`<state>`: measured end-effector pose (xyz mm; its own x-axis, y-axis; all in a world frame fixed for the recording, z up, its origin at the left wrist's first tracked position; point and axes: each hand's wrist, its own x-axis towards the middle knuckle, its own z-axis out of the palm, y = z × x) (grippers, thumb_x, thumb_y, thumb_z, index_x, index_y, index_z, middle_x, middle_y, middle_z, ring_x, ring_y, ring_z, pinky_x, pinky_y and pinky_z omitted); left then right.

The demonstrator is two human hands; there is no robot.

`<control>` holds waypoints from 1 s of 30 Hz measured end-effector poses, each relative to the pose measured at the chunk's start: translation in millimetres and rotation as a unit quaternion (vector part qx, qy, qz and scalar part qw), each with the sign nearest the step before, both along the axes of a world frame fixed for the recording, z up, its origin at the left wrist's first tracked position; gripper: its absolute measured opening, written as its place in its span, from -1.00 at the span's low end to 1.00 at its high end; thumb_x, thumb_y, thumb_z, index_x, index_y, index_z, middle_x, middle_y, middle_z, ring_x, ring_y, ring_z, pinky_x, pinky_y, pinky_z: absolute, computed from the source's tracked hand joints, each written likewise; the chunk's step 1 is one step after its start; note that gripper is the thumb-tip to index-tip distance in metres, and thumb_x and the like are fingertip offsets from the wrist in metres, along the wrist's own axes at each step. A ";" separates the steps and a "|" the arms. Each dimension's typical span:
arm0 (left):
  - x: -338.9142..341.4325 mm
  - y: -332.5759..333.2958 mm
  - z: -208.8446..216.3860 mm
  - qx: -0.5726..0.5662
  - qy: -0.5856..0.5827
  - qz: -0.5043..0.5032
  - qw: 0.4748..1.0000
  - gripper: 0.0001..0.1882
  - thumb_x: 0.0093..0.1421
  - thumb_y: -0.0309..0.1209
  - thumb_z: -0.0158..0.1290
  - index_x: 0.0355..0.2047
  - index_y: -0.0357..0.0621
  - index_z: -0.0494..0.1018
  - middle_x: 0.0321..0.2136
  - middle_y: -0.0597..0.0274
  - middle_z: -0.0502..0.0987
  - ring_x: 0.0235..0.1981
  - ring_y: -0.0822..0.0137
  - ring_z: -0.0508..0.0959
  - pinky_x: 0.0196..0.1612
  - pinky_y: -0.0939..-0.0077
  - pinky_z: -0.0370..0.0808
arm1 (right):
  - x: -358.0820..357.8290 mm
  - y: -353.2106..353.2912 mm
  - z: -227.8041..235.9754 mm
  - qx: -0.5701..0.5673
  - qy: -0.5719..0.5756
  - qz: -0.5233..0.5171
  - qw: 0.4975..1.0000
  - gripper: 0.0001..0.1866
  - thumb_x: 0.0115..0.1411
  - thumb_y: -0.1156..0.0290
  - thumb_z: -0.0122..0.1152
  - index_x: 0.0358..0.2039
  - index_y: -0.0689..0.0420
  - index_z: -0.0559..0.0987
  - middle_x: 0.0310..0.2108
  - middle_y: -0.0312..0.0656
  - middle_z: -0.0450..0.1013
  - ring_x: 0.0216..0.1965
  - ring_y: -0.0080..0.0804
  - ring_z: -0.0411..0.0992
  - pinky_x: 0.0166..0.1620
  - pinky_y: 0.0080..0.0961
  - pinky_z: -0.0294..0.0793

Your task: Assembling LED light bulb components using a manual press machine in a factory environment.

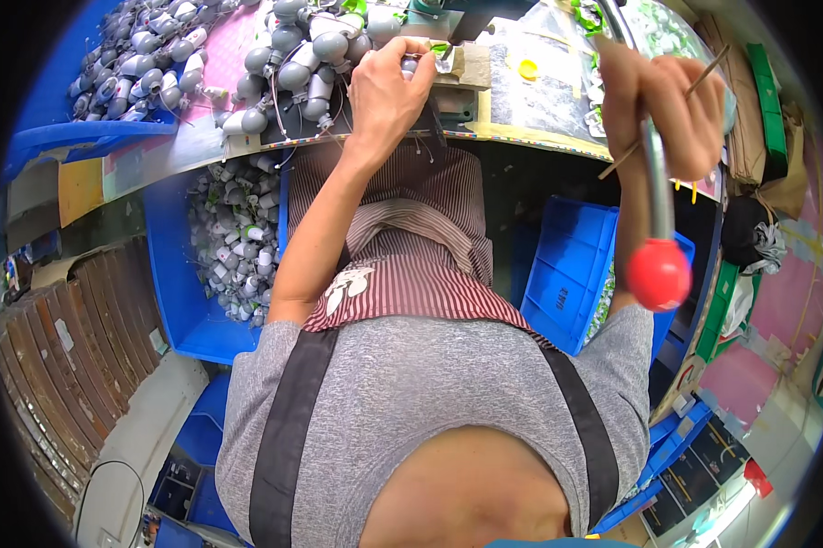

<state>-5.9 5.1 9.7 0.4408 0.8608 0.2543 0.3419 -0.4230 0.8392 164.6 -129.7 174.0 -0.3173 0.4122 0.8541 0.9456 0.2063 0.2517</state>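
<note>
My left hand point(388, 100) is closed in a pinch on a grey bulb-shaped part point(409, 66) at the fixture point(463, 68) of a bench press. Fingers cover most of that part; a bit of bright green shows beside the fingertips. My right hand point(671, 114) is curled around the curved metal lever point(656, 187), which ends below it in a red ball knob point(660, 276). A thin brown stick point(708, 71) also passes through the right hand's fingers. Left of my left hand, grey-and-white bulb-shaped parts point(294, 75) with thin wires lie heaped on the bench.
More such parts fill a blue bin point(55, 137) at the far left and a blue crate point(169, 274) below the bench. Another blue crate point(566, 265) stands tilted under the right side. A yellow round piece point(527, 69) lies on the bench point(553, 105).
</note>
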 end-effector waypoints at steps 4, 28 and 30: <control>7.6 -4.1 5.2 0.062 0.020 -0.025 0.998 -0.80 0.16 -0.27 0.18 -0.32 -0.13 0.59 -0.40 0.01 0.64 -0.32 -0.02 0.57 -0.24 0.10 0.52 | -2.3 -11.5 -19.8 0.010 -0.061 -0.064 0.996 -0.80 -0.13 0.29 0.64 -0.48 -0.02 0.75 -0.68 -0.44 0.36 -0.59 -0.51 0.32 -0.42 -0.57 0.28; -1.5 -1.7 21.5 0.088 -0.038 -0.122 0.988 -0.91 0.17 -0.47 0.17 -0.32 -0.21 0.53 -0.38 -0.04 0.56 -0.37 -0.05 0.58 -0.29 0.17 0.50 | 103.0 95.7 -37.6 -0.220 0.653 0.040 0.723 -0.65 0.46 0.23 -0.05 -0.47 0.08 0.46 -0.68 -0.40 0.26 -0.72 -0.58 0.14 -0.60 -0.59 0.16; -14.9 -11.8 37.2 0.002 -0.044 -0.166 0.985 -0.87 0.17 -0.46 0.18 -0.32 -0.26 0.53 -0.43 -0.04 0.59 -0.40 0.06 0.62 -0.29 0.30 0.52 | 133.9 85.2 -89.6 -0.281 0.296 -0.103 0.907 -0.74 0.24 0.22 0.29 -0.34 0.19 0.63 -0.52 0.02 0.52 -0.45 -0.03 0.52 -0.36 -0.23 0.47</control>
<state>-20.8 -6.7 46.9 0.6736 0.6723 0.3071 0.1114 -0.5031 0.8570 298.5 -44.5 84.4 0.2608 0.8344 0.4856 0.9141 -0.0516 -0.4023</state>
